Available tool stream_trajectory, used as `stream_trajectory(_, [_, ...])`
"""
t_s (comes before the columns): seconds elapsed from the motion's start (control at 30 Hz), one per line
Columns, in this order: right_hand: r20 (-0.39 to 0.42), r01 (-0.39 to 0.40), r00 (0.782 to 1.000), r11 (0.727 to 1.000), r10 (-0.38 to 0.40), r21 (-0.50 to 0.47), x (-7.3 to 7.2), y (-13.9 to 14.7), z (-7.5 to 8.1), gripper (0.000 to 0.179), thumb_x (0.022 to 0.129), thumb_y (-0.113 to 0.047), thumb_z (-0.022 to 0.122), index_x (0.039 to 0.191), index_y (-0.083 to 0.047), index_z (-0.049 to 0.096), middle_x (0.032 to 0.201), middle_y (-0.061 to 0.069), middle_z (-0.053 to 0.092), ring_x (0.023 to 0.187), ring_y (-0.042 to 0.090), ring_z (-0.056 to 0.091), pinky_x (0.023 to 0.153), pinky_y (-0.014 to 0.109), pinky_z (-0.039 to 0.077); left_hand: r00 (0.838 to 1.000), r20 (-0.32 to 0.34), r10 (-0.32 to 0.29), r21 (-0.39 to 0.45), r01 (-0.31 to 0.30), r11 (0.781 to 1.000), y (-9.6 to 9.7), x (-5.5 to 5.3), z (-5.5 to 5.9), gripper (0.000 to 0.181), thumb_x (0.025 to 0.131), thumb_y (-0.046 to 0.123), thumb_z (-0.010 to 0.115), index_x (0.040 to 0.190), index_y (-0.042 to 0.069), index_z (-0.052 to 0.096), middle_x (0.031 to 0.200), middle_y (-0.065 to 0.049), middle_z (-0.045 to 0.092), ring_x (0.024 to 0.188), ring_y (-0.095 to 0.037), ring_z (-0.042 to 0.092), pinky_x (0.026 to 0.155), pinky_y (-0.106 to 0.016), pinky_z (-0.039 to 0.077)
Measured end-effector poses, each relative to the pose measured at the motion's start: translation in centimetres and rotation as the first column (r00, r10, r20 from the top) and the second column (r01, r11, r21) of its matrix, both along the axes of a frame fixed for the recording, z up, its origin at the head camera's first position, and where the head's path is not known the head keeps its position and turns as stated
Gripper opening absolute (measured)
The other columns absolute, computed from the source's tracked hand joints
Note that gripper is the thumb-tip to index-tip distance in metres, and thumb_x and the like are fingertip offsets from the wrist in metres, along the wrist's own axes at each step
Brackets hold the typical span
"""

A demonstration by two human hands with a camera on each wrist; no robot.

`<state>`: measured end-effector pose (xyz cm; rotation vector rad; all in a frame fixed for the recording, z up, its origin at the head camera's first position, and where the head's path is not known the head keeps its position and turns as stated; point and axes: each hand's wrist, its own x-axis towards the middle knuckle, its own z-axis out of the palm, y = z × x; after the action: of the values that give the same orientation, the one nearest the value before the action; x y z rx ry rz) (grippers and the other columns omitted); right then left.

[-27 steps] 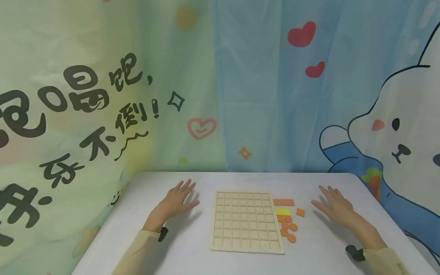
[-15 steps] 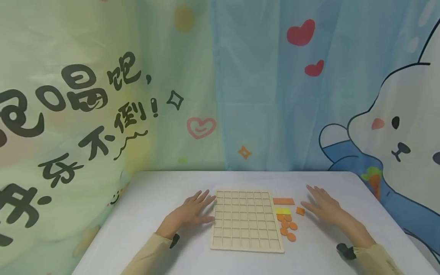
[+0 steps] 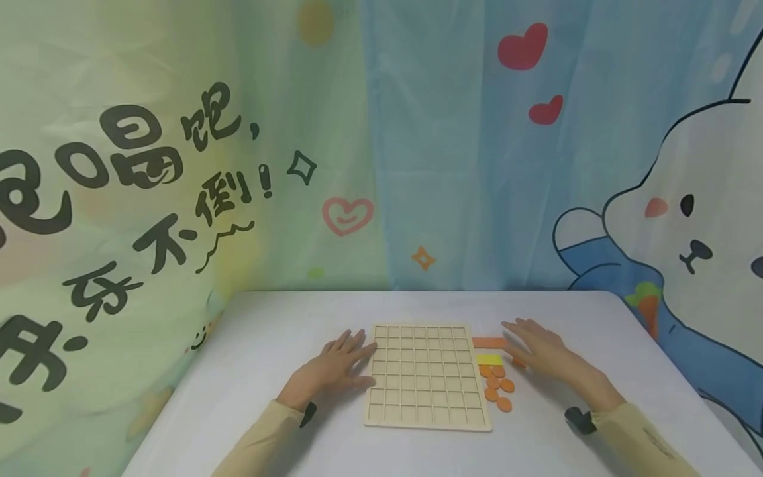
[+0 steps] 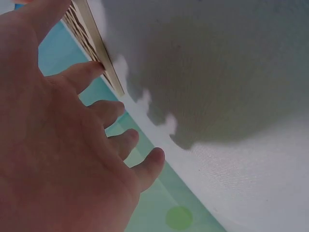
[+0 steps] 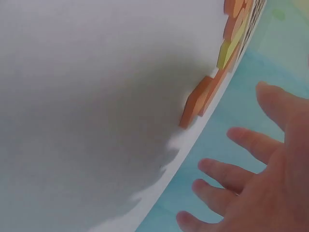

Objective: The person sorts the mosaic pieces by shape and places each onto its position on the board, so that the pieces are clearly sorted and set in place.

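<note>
A pale wooden grid board (image 3: 427, 377) with square cells lies flat on the white table. My left hand (image 3: 335, 366) is at its left edge, fingers spread; in the left wrist view a fingertip meets the board's rim (image 4: 99, 48). My right hand (image 3: 545, 352) hovers with spread, relaxed fingers over the pieces right of the board, holding nothing. It partly covers an orange square block (image 3: 520, 363) and the end of an orange strip (image 3: 487, 342). Nearer me lie a yellow rectangular piece (image 3: 489, 360) and several orange discs (image 3: 504, 404).
The white table (image 3: 298, 311) ends at a printed curtain (image 3: 429, 152) with hearts, lettering and a cartoon animal. Each wrist carries a small black device (image 3: 579, 420) by the beige sleeve (image 3: 640, 440).
My left hand has moved right to the board's left edge. My right hand has moved left over the orange pieces. The board and pieces stay put while the head view tilts slightly.
</note>
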<state>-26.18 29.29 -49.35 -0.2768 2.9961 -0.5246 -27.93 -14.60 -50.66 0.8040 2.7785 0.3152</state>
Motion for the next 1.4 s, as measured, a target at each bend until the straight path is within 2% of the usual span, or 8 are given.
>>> stream_trajectory(0.23, [-0.003, -0.019, 1.0, 0.999, 0.02, 0.041, -0.7, -0.8, -0.1, 0.057, 0.099, -0.035, 0.062, 0.146, -0.005, 0.05, 0.152, 0.033, 0.04, 0.141, 0.054, 0.031, 0.112, 0.076, 0.021, 1.0, 0.017, 0.021, -0.012, -0.021, 1.0, 0.1, -0.1, 0.0, 0.078, 0.094, 0.065, 0.055, 0.158, 0.025, 0.034, 0.168, -0.011, 0.022, 0.156, -0.041, 0.013, 0.124, -0.06, 0.017])
stream_trajectory(0.5, [-0.055, -0.064, 0.996, 0.997, 0.066, 0.034, -0.8, -1.0, 0.1, 0.05, 0.098, -0.031, 0.063, 0.138, -0.001, 0.057, 0.145, 0.033, 0.048, 0.136, 0.053, 0.04, 0.106, 0.078, 0.028, 0.998, 0.041, 0.047, -0.004, -0.047, 0.999, 0.2, -0.1, 0.5, 0.079, 0.092, 0.066, 0.056, 0.157, 0.026, 0.035, 0.167, -0.011, 0.026, 0.154, -0.041, 0.021, 0.122, -0.061, 0.023])
stream_trajectory(0.77, [-0.03, -0.036, 0.999, 0.998, 0.038, 0.045, -1.1, -1.0, -0.4, 0.051, 0.097, -0.031, 0.066, 0.138, -0.002, 0.057, 0.145, 0.031, 0.049, 0.137, 0.051, 0.04, 0.11, 0.073, 0.029, 0.997, 0.058, 0.051, -0.005, -0.051, 0.999, 0.2, -0.2, 0.1, 0.079, 0.092, 0.066, 0.056, 0.158, 0.028, 0.034, 0.167, -0.01, 0.025, 0.154, -0.04, 0.023, 0.121, -0.061, 0.025])
stream_trajectory(1.13, [-0.057, -0.063, 0.996, 0.995, 0.067, 0.074, -1.7, -1.0, -1.0, 0.035, 0.091, -0.022, 0.073, 0.121, -0.005, 0.068, 0.138, 0.028, 0.056, 0.132, 0.049, 0.048, 0.108, 0.068, 0.038, 0.997, 0.06, 0.049, -0.023, -0.048, 0.999, 0.3, -0.4, 0.0, 0.079, 0.092, 0.065, 0.057, 0.158, 0.027, 0.033, 0.167, -0.011, 0.026, 0.153, -0.04, 0.024, 0.121, -0.06, 0.025])
stream_trajectory(1.4, [-0.02, -0.023, 1.0, 0.999, 0.024, 0.022, -2.1, -1.0, -0.8, 0.024, 0.093, -0.017, 0.071, 0.114, -0.005, 0.069, 0.13, 0.024, 0.062, 0.124, 0.044, 0.054, 0.106, 0.062, 0.045, 0.997, 0.061, 0.048, -0.012, -0.047, 0.999, 0.2, -0.4, 0.0, 0.08, 0.092, 0.066, 0.057, 0.158, 0.028, 0.033, 0.167, -0.01, 0.026, 0.153, -0.04, 0.023, 0.121, -0.06, 0.026])
